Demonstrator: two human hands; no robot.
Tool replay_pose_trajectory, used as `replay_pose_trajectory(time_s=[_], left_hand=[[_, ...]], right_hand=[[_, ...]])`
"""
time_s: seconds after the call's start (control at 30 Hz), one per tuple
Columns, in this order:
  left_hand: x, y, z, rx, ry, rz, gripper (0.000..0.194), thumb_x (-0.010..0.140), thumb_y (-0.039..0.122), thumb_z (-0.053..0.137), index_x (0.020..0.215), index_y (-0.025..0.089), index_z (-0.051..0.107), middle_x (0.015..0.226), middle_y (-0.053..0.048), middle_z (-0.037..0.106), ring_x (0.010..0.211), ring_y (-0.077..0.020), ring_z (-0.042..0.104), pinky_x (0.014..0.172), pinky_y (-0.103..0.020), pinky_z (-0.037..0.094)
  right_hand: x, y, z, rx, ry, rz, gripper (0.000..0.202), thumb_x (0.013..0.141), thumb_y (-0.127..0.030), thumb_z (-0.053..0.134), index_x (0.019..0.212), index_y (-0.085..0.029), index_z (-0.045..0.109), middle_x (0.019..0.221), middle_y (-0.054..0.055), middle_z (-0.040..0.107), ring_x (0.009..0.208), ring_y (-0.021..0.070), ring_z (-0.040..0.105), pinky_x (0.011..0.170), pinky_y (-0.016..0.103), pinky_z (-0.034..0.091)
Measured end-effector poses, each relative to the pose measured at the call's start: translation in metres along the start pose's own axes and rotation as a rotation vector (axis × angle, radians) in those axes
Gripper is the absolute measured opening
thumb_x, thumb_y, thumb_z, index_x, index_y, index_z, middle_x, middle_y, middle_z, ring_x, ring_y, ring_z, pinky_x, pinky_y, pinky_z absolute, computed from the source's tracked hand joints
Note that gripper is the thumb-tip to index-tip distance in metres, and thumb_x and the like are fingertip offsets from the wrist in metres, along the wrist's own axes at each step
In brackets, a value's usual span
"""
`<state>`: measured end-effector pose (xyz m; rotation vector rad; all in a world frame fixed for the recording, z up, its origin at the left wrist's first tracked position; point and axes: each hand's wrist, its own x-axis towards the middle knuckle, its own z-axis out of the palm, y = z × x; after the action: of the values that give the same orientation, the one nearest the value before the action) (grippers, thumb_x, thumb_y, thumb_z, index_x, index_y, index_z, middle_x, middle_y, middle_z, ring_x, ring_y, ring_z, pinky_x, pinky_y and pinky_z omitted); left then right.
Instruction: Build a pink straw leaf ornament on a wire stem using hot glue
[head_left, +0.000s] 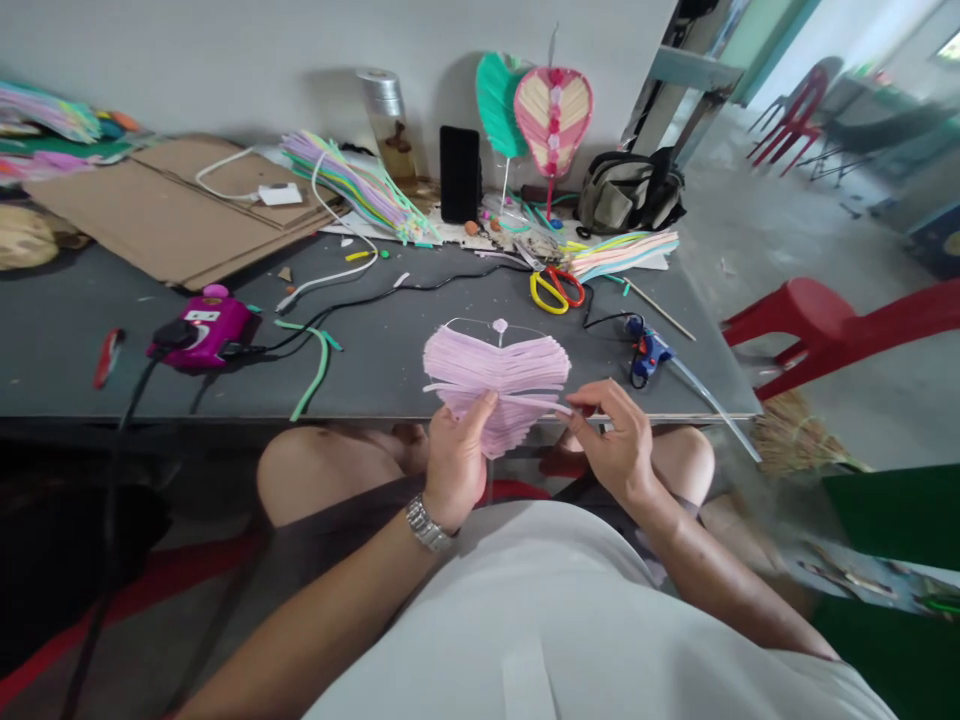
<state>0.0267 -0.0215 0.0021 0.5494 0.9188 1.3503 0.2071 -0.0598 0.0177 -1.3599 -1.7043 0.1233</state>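
Note:
A pink leaf-shaped fan [496,358], built of pipe cleaners laid in V-shaped rows on a thin wire frame, is held over the table's front edge. My left hand [459,455] grips its lower part, thumb on top. A loose-ended pink pipe cleaner [536,402] crosses the fan below a gap in the rows. Its right end is pinched between the thumb and fingers of my right hand [619,435]. A small pale pink tuft sits on the wire at the fan's top.
Scissors [551,290] lie beyond the fan, a blue glue gun [651,352] to the right. A magenta power adapter [204,328] with black cords is on the left. Pipe cleaner bundles [360,190], a phone [460,175], two finished fans [553,125] and cardboard [187,210] line the back.

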Motion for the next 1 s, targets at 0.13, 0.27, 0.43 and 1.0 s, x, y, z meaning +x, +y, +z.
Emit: replay_pose_trajectory(time_s=[0.13, 0.27, 0.43, 1.0], left_hand=[[0.001, -0.002, 0.0, 0.005, 0.0, 0.034, 0.032, 0.071, 0.035, 0.089, 0.094, 0.015, 0.077, 0.098, -0.006, 0.081, 0.093, -0.0222, 0.074, 0.088, -0.033, 0.056], [-0.002, -0.001, 0.001, -0.007, 0.012, 0.017, 0.027, 0.07, 0.033, 0.089, 0.086, 0.016, 0.076, 0.093, -0.005, 0.081, 0.093, -0.0228, 0.074, 0.088, -0.033, 0.057], [-0.007, 0.004, 0.006, -0.033, -0.07, -0.045, 0.036, 0.068, 0.037, 0.09, 0.094, 0.015, 0.078, 0.103, -0.009, 0.081, 0.102, -0.0283, 0.075, 0.095, -0.04, 0.057], [-0.006, 0.005, 0.007, -0.044, -0.1, -0.074, 0.043, 0.065, 0.031, 0.093, 0.102, 0.015, 0.078, 0.108, -0.01, 0.081, 0.108, -0.0297, 0.074, 0.103, -0.044, 0.054]], right_hand=[[-0.002, -0.005, 0.006, 0.044, -0.02, -0.039, 0.008, 0.092, -0.02, 0.069, 0.1, -0.023, 0.066, 0.083, 0.001, 0.068, 0.071, 0.0155, 0.061, 0.072, 0.032, 0.05], [-0.001, -0.006, 0.009, 0.023, 0.013, -0.061, 0.004, 0.095, -0.019, 0.066, 0.093, -0.023, 0.066, 0.079, 0.0, 0.068, 0.07, 0.0147, 0.061, 0.07, 0.031, 0.048], [0.001, 0.0, 0.011, -0.029, 0.095, 0.067, 0.01, 0.095, -0.024, 0.065, 0.085, -0.023, 0.067, 0.074, -0.001, 0.066, 0.066, 0.0144, 0.059, 0.067, 0.03, 0.047], [-0.003, 0.003, 0.022, 0.456, 0.077, 0.542, 0.029, 0.091, -0.047, 0.07, 0.08, -0.021, 0.065, 0.068, -0.002, 0.065, 0.062, 0.0131, 0.058, 0.061, 0.027, 0.047]])
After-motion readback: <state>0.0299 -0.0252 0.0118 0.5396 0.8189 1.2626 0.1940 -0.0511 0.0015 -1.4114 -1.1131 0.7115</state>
